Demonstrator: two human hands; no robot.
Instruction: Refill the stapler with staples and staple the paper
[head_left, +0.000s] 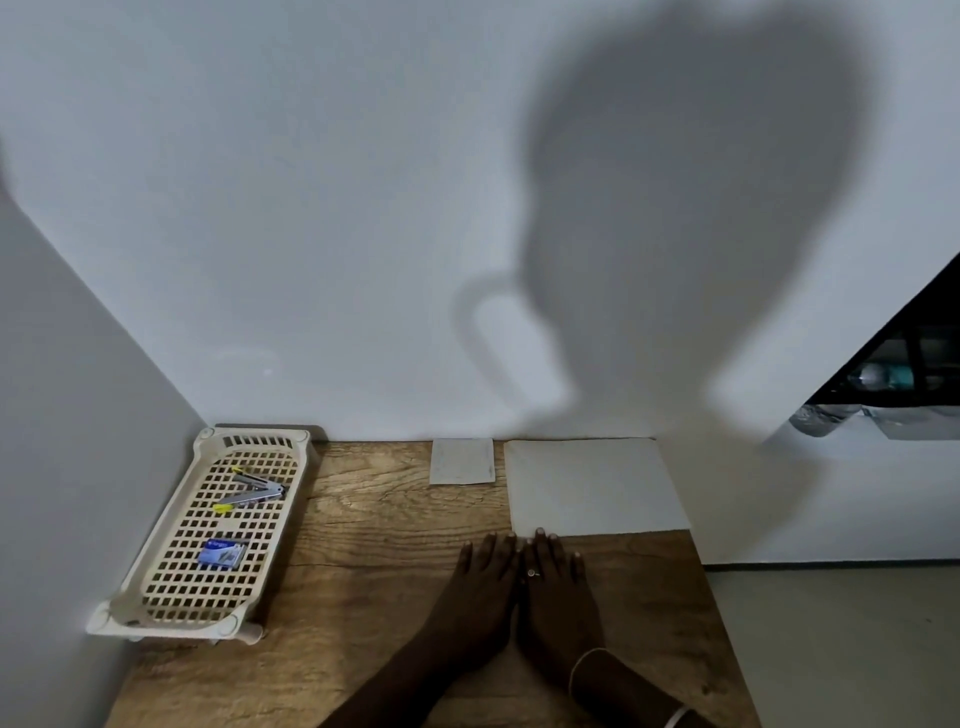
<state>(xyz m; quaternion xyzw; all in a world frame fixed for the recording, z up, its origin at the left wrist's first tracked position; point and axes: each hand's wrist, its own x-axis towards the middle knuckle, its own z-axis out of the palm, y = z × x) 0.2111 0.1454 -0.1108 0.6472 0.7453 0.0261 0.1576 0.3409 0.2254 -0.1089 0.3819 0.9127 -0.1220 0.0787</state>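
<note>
Both hands flat on table (363, 519), side by side, empty: left hand (480, 597), right hand (558, 597). Stapler (253, 493) in basket (171, 608) at 10 o'clock, staple box (222, 552) nearer. Paper (592, 486) at 12. Stapler likely rigid, light; grip body mid-length.

A brown wood-grain pattern with darker streaks is shown by the surface (374, 571), and a cream colour with a grid of small rectangular holes is shown by the basket (156, 597) at the left. Silver metal with a yellow tip is seen on the stapler (252, 493) in the far part of the basket, and blue with white print on the staple box (222, 553) nearer. White is shown by the large paper (592, 486) at the far right, pale grey by the small sheet (461, 461) beside it, and plain white by the wall (311, 208), which is crossed by a grey shadow.
</note>
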